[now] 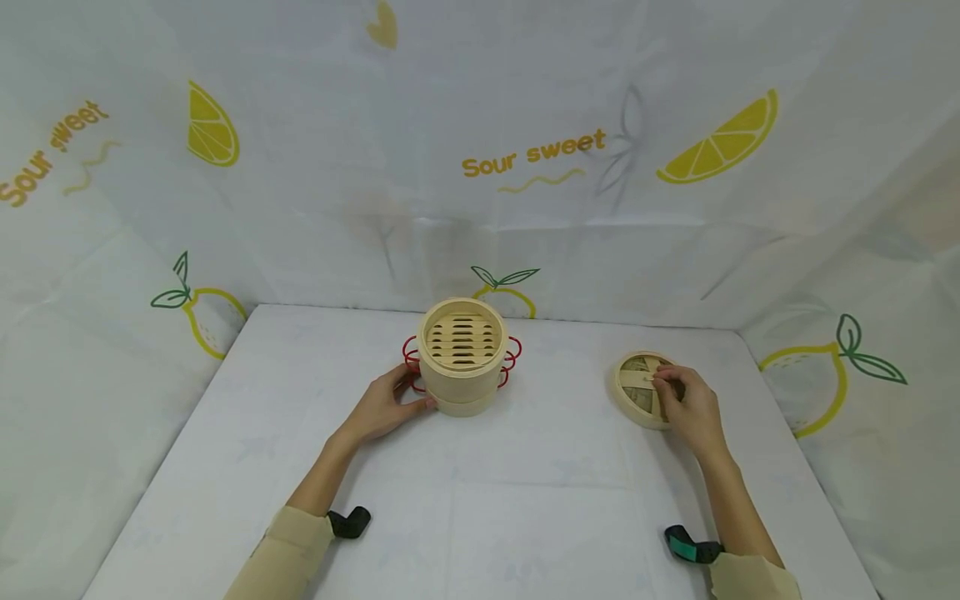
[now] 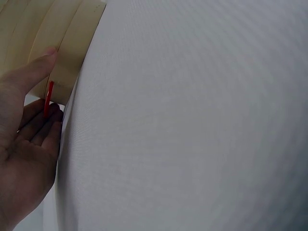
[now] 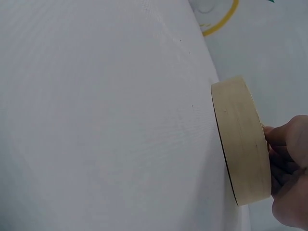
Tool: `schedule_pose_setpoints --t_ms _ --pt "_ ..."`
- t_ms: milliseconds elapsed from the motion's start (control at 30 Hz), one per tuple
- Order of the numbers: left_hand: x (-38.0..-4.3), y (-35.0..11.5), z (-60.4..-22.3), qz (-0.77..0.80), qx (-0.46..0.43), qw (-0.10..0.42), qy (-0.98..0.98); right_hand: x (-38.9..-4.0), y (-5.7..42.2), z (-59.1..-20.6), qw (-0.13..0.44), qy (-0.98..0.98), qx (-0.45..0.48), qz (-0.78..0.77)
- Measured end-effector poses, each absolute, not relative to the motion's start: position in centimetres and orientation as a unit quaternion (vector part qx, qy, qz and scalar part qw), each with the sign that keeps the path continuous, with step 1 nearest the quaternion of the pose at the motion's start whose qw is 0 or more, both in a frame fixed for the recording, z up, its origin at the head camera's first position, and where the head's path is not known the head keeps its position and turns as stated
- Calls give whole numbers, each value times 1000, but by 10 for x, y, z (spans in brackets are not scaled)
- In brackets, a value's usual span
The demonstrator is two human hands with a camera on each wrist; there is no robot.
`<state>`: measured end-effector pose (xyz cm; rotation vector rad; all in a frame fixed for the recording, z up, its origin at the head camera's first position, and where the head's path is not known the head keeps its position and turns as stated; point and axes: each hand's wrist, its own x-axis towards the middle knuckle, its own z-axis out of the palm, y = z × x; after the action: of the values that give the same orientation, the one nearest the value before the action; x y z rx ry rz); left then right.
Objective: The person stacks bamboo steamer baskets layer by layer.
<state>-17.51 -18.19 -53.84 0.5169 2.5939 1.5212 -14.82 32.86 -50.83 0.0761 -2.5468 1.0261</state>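
A stacked bamboo steamer (image 1: 461, 385) stands on the white table, its top tier uncovered so that the slatted base shows. Thin red loops (image 2: 48, 98) stick out from both sides. My left hand (image 1: 382, 407) holds the stack low on its left side, thumb on the bottom tier and fingers round behind by a red loop. To the right, my right hand (image 1: 693, 414) pinches the middle of the round bamboo lid (image 1: 636, 398) between thumb and fingers. The lid's side wall (image 3: 243, 144) shows in the right wrist view, its lower rim at or just above the tabletop.
A white cloth (image 1: 585, 517) covers the table. Behind it and at both sides hang white sheets (image 1: 337, 167) printed with lemons and lettering. Black bands with small devices (image 1: 351, 522) are on both wrists.
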Motion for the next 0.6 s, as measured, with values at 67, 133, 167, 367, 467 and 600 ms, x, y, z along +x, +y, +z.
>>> schedule_pose_setpoints --t_ms 67,133,167,367,467,600 --pt "-175 -182 -539 498 169 46 849 -149 329 -508 199 -908 32 367" --pt "-175 -183 -539 498 167 48 849 -150 328 -509 204 -907 39 365" --pt "-175 -183 -538 498 167 49 849 -150 328 -509 207 -907 42 365" --pt "-174 -182 -538 498 170 48 849 -151 329 -510 210 -905 55 366" --pt "-174 -181 -537 496 175 44 849 -152 330 -511 209 -904 57 368" --pt "-175 -181 -538 497 171 46 850 -152 331 -510 206 -907 52 365"
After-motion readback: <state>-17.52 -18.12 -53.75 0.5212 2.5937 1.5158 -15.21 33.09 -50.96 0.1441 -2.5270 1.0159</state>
